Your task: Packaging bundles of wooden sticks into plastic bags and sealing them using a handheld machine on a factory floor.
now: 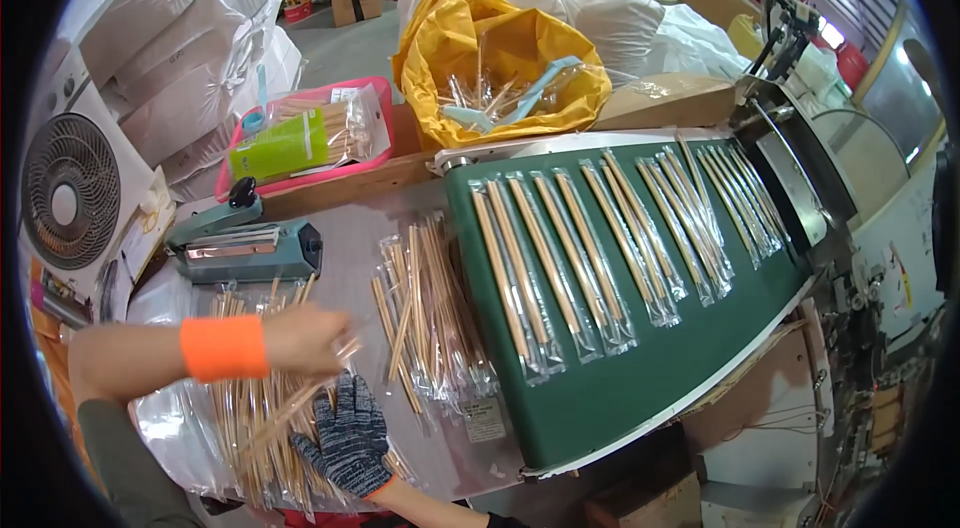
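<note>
My left hand [308, 340], bare with an orange wristband [224, 348], is closed and slightly blurred. It grips the upper end of a clear sleeve of wooden chopsticks [280, 420], which slants down to the left. Just below it, my right hand [350, 436] wears a dark grey knitted glove, fingers stretched out and thumb apart, beside that sleeve. Under both hands lies a loose pile of sleeved chopsticks [235, 393]. Another heap of sleeved chopsticks [430, 313] rests to the right, against the green conveyor belt [640, 388].
Sleeved chopsticks [560, 248] lie in a row along the belt, which leads to a metal machine [790, 168]. A blue-green bag sealer [250, 250] stands behind the left pile. Behind are a pink tray [388, 118], a yellow sack [430, 48] and a fan [70, 188].
</note>
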Demonstrator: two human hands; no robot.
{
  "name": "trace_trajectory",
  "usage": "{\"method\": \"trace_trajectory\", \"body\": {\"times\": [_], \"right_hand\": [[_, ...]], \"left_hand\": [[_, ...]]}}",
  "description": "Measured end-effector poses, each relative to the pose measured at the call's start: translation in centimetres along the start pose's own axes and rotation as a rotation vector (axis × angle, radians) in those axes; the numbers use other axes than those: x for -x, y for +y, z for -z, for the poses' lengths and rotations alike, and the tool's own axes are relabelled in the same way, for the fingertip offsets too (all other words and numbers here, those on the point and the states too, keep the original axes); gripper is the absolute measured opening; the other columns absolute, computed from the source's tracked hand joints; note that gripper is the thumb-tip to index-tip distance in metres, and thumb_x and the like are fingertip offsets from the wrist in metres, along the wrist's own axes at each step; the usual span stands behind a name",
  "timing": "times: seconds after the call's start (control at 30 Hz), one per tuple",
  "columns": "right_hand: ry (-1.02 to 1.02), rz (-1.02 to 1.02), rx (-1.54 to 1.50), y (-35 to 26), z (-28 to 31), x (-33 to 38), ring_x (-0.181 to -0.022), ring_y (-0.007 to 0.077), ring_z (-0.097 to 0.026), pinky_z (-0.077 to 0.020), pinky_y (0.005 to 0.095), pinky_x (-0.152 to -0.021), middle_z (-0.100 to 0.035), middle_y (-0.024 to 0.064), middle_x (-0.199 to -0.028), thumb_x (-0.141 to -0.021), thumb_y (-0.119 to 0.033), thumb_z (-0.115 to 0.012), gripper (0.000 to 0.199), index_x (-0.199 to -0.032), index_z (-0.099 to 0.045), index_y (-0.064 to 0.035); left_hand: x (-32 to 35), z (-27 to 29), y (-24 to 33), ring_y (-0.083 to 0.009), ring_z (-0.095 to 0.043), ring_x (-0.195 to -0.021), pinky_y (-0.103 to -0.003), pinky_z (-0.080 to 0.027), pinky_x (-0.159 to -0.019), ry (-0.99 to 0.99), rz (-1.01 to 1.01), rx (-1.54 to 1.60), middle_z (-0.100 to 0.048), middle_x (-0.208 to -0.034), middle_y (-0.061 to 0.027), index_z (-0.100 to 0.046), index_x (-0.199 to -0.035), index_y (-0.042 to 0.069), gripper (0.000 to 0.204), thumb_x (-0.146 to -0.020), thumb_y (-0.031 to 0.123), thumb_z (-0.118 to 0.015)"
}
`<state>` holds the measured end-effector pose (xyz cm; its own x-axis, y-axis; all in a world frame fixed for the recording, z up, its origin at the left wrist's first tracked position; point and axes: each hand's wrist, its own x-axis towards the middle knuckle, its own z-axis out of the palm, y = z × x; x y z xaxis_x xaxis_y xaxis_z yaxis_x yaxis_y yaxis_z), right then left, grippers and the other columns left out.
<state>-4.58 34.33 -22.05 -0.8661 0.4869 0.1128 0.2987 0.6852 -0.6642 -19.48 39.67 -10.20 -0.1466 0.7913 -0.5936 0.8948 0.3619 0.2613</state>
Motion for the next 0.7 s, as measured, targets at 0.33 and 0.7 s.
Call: {"method": "trace_trajectory", "body": {"times": [0.33,0.7], "right_hand": [[-0.005,0.007,0.026,-0.5,0.1,0.3,-0.117,0.0471,-0.034,-0.0279,0.0533,-0.097,-0.032,0.0317,-0.130,-0.074,-0.051,-0.057,0.073,-0.128,-0.040,-0.0043],[0.107,0.105,0.083,-1.8,5.0,0.5,-0.118,0.0445,-0.036,-0.0279,0.0522,-0.097,-0.035,0.0338,-0.126,-0.070,-0.049,-0.062,0.078,-0.125,-0.040,0.0025]], "left_hand": [[-9.7,21.8,0.9,-0.0237,-0.060,-0.051,-0.036,-0.047,-0.047,0.782,0.009,-0.010,-0.057,-0.057,-0.0150,-0.056,-0.063,-0.002,0.025,-0.075,0.020,-0.052],[9.5,-1.4,-4.1,-0.0285,-0.051,-0.093,-0.037,-0.041,-0.080,0.500,-0.416,-0.136,-0.053,-0.097,-0.0117,-0.055,-0.101,0.010,0.039,-0.069,0.029,-0.068]]}}
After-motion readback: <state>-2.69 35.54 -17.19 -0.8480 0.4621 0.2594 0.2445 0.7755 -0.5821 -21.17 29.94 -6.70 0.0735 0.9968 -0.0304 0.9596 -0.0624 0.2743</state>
